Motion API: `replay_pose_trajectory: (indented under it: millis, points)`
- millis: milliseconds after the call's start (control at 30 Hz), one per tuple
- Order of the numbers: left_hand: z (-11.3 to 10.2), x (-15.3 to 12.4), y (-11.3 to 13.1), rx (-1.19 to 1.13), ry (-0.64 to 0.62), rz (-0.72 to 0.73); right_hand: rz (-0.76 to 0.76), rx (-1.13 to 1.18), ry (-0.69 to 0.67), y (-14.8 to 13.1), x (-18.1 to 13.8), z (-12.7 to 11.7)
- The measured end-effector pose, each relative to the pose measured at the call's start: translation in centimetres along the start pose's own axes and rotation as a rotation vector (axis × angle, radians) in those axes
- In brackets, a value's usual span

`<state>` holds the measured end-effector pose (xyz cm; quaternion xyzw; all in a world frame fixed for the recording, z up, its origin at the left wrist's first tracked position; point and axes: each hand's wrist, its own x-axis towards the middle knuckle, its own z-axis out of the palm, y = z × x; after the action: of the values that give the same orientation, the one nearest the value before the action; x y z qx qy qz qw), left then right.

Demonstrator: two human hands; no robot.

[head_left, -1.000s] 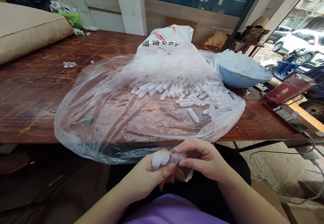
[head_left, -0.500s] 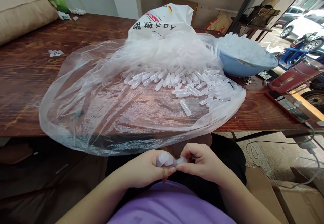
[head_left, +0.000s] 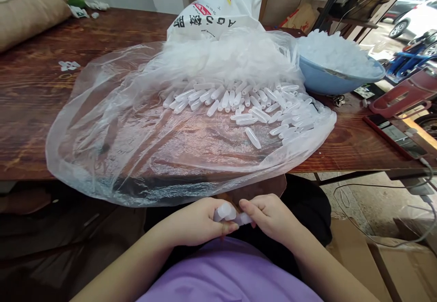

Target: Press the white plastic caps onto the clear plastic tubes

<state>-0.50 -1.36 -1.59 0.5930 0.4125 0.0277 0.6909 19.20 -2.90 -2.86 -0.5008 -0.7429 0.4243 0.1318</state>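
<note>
My left hand (head_left: 198,222) is closed around a few small translucent plastic tubes (head_left: 224,211) whose rounded ends stick out past the fingers. My right hand (head_left: 269,215) pinches another small tube (head_left: 245,219) and holds it against those in the left hand. Both hands are in my lap, below the table edge. On the wooden table (head_left: 34,106) lies a big clear plastic bag (head_left: 112,142) with several loose tubes (head_left: 246,106) spread on it.
A blue bowl (head_left: 324,81) heaped with white pieces stands at the right. A white printed bag (head_left: 218,15) sits behind the clear bag. A brown cushion (head_left: 23,10) lies at the far left. A red tray (head_left: 396,124) and cables are at the right.
The view has tilted downward, so the table sits higher in the picture. My hands have stayed together in my lap, working the tubes; the right fingers shifted slightly on the tube.
</note>
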Motion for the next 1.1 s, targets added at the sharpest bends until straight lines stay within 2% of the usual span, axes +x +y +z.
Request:
replay_pose_trajectory:
  millis: [67,200,300,400,533,633,700,767,833,900,967,1000,1033,1100]
  points:
    - [0.2,0.1,0.1,0.035,0.088,-0.033,0.043,0.045,0.001,0.4,-0.1,0.0]
    - [0.4,0.2,-0.2,0.058,0.139,-0.044,-0.131,0.116,-0.047,1.0,-0.8,-0.5]
    - [0.5,0.3,-0.1,0.116,0.149,-0.033,-0.069,0.086,-0.101,1.2,-0.9,-0.4]
    - [0.6,0.3,-0.1,0.128,0.192,-0.007,-0.010,0.182,-0.031,1.3,-0.9,0.1]
    - [0.6,0.4,-0.1,0.159,0.225,0.029,-0.092,0.255,0.014,1.6,-0.7,1.3]
    - [0.9,0.8,-0.4,0.363,0.255,0.121,0.046,0.312,0.111,1.9,0.0,3.2]
    - [1.1,1.2,-0.8,0.521,0.244,0.216,0.184,0.434,0.101,2.2,0.5,4.3]
    - [1.2,1.5,-0.9,0.605,0.222,0.283,0.233,0.473,0.102,2.5,0.8,4.7]
    - [1.4,1.7,-0.8,0.590,0.229,0.293,0.106,0.313,0.228,2.8,0.6,4.2]
    - [1.5,1.6,-0.4,0.498,0.228,0.253,-0.155,0.045,0.401,3.1,0.1,3.5]
    - [1.6,1.6,0.1,0.387,0.196,0.189,-0.386,-0.144,0.483,3.2,-0.2,3.2]
    - [1.7,1.6,0.3,0.356,0.185,0.166,-0.431,-0.174,0.504,3.3,-0.2,3.4]
    - [1.7,1.6,0.4,0.352,0.182,0.154,-0.411,-0.158,0.519,3.4,0.0,3.7]
    - [1.6,1.8,0.5,0.434,0.195,0.154,-0.264,-0.050,0.523,3.5,0.6,4.5]
